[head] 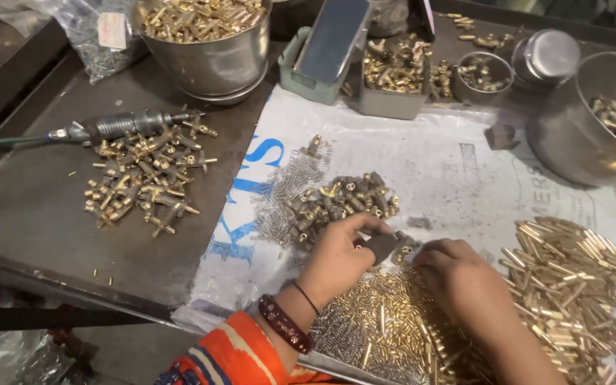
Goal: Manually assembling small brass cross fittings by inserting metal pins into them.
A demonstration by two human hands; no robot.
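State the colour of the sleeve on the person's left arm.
Orange with white and dark stripes; the sleeve shows in the head view.

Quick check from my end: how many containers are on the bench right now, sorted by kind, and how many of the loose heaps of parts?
Round steel bowls and tins: 4, from the big bowl to the right bowl
Rectangular grey trays: 2, one full of brass parts
Loose heaps of small parts: 5, such as the left heap
Total: 11
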